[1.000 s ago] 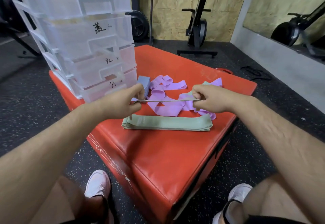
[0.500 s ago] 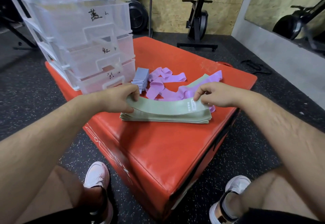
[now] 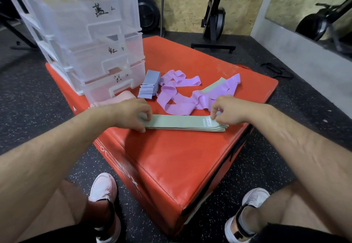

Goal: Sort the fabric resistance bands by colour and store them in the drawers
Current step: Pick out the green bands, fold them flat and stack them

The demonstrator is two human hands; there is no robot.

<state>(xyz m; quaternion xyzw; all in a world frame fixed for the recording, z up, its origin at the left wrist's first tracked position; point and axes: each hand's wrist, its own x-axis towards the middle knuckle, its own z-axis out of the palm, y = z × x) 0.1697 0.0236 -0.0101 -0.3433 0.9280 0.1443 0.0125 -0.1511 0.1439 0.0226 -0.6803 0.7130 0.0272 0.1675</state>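
Red padded box (image 3: 171,166) on black speckled rubber floor (image 3: 28,94), plywood wall (image 3: 182,14) behind. Clear plastic drawer unit (image 3: 85,33) at the box's left corner. Stack of flat mint-green fabric bands (image 3: 181,123) lies across the near corner, long axis left-right, label end toward the near-right edge. Left hand (image 3: 129,115) fingers clamp its left end, right hand (image 3: 232,109) fingers pinch the right end. Loose purple bands (image 3: 179,101) lie just behind.

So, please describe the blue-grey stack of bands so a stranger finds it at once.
Find the clear drawer tower on the red padded box. The blue-grey stack lies just right of its bottom drawer. Unlike the loose purple bands beside it and the long green pile nearer the person, it is short and neatly folded.
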